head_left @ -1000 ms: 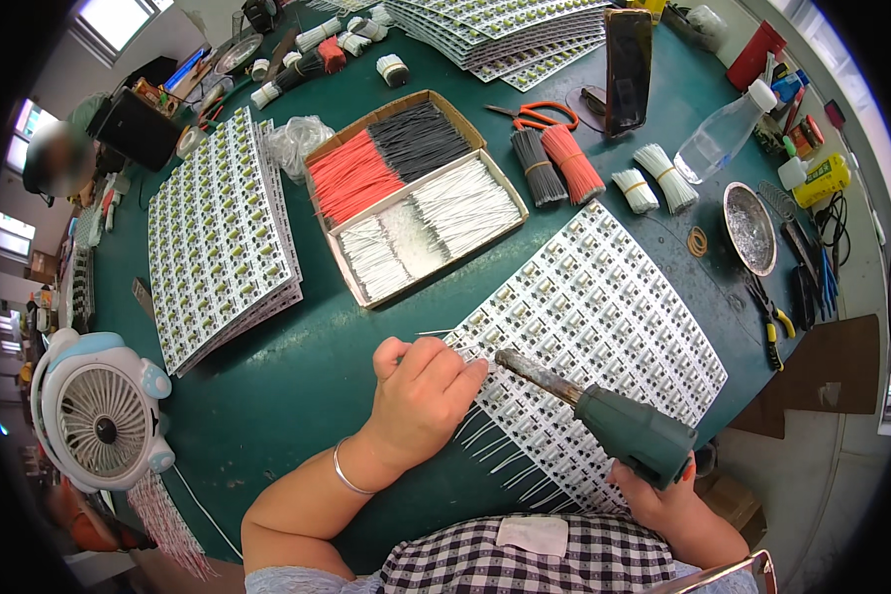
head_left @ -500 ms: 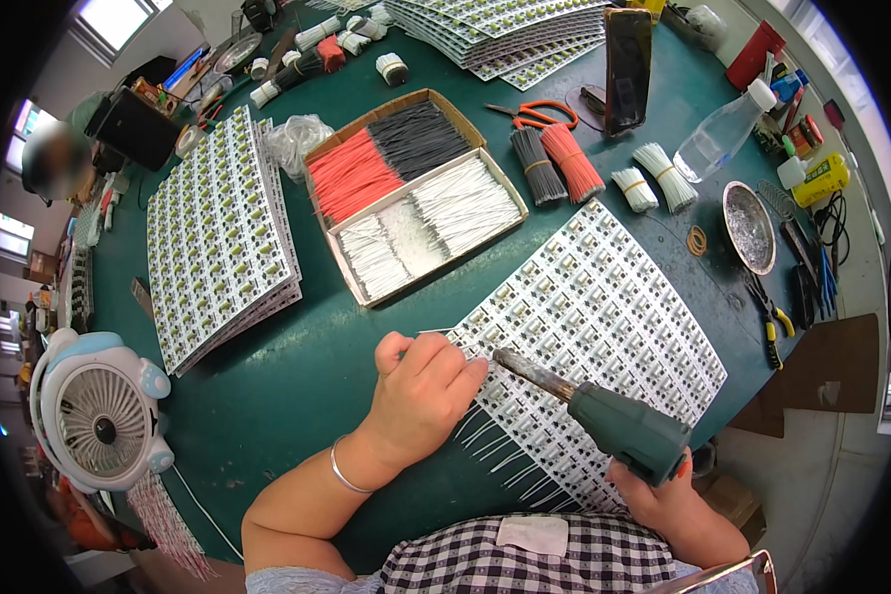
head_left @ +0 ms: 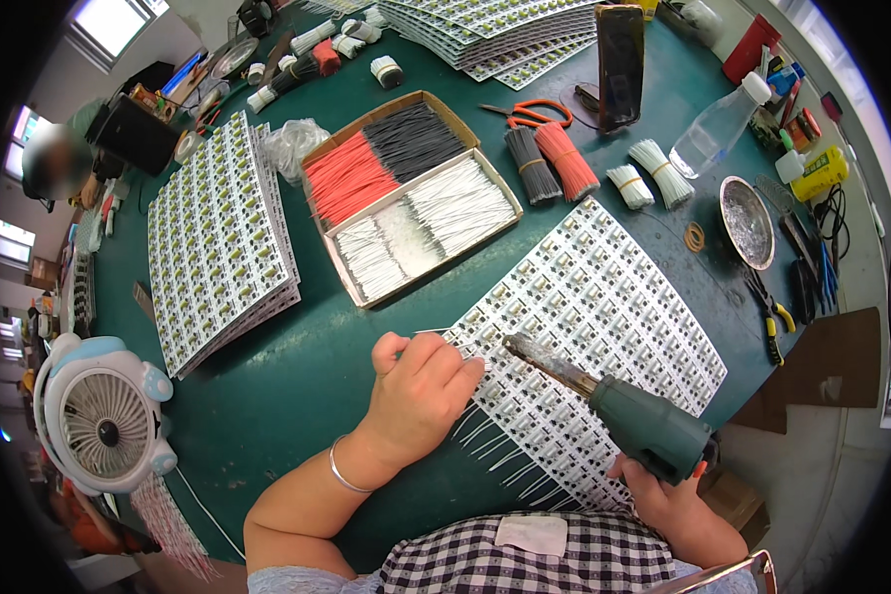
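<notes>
My left hand (head_left: pixel 421 386) is closed in a pinch at the left edge of the white circuit board panel (head_left: pixel 604 297). A thin white wire (head_left: pixel 431 330) shows behind its knuckles; its fingers seem pinched on a wire, mostly hidden. Wrapped round the handle of a green soldering gun (head_left: pixel 648 426) is my right hand (head_left: pixel 663 495). The gun's metal tip hovers over the panel, a little right of my left fingertips. From the panel's lower left edge, several wires (head_left: pixel 505 460) stick out in a row. Small components cover the panel in rows.
Beyond the panel lies a box (head_left: pixel 431 267) of red, black and white wires. Stacked panels (head_left: pixel 223 238) and a fan (head_left: pixel 104 421) stand left. Wire bundles (head_left: pixel 564 158), a phone (head_left: pixel 621 69), a bottle (head_left: pixel 718 129), a metal bowl (head_left: pixel 747 223) and pliers (head_left: pixel 770 317) are right.
The soldering gun has drawn back to the right, its tip now farther from my left fingertips. My left hand has barely moved.
</notes>
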`<state>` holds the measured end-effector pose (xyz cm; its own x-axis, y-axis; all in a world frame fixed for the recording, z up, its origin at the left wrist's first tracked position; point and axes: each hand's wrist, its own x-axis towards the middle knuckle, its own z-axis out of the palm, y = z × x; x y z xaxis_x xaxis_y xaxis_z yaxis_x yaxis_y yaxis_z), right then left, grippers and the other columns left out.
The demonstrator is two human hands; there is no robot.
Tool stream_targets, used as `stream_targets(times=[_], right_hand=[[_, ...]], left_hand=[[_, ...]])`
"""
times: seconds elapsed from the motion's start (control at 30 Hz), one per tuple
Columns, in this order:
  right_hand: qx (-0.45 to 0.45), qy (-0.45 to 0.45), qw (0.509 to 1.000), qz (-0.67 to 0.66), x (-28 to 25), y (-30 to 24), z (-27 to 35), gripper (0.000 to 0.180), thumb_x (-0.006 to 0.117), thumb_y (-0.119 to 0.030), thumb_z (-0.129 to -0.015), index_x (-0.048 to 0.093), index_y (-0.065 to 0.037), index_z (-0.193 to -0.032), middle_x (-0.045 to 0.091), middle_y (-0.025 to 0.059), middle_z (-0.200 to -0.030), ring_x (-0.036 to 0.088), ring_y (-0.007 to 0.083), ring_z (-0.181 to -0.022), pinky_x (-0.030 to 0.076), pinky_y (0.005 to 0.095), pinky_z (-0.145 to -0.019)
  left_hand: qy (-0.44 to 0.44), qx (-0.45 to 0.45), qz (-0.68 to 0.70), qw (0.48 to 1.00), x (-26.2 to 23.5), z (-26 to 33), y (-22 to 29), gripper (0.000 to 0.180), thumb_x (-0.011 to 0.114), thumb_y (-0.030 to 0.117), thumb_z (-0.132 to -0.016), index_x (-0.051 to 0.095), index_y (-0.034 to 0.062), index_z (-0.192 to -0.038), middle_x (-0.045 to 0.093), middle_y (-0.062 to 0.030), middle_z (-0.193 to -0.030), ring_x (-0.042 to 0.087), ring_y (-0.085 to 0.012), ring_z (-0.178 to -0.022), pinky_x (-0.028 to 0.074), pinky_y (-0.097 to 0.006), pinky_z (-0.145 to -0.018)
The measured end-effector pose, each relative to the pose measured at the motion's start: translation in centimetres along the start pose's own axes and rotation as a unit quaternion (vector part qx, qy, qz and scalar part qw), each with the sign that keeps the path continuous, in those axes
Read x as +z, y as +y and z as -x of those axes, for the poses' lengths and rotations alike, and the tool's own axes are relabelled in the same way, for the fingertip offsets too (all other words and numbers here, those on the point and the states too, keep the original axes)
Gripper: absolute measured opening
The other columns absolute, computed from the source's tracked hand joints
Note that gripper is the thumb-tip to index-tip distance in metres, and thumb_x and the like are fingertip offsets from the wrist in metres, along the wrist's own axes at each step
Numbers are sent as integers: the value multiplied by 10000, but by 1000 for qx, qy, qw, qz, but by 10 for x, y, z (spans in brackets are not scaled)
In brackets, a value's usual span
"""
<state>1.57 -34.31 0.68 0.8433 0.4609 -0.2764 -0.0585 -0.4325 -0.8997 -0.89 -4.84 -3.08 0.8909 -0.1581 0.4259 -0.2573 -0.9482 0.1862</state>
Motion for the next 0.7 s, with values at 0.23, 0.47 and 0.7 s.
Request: stream_targets(times=[0.23, 0.47, 0.7], right_hand=[[-72, -72, 992, 73, -1, -14, -13, 219, 666, -40, -706, 636, -50, -923, 643, 115, -907, 618, 334, -841, 477, 417, -815], [-66, -80, 989, 103, 0, -17, -13, 245, 682, -67, -710, 639, -61, -951, 645, 117, -963, 619, 343, -896, 475, 425, -848], [-131, -88, 979, 128, -2, -33, -23, 301, 687, -77, -715, 637, -60, -1011, 628, 130, -1041, 604, 350, -942, 472, 413, -867]], left_hand=[[6, -3, -15, 1000, -1, 1, 2, 188, 651, 97, -657, 669, 147, -837, 489, 53, -696, 523, -138, -768, 279, -363, -762], [5, 1, -17, 1000, -1, -1, 3, 184, 642, 103, -660, 665, 144, -838, 488, 50, -703, 527, -140, -784, 278, -370, -770], [-15, 10, -37, 999, -3, -2, 2, 165, 604, 117, -700, 662, 150, -851, 498, 48, -726, 526, -140, -815, 283, -380, -791]])
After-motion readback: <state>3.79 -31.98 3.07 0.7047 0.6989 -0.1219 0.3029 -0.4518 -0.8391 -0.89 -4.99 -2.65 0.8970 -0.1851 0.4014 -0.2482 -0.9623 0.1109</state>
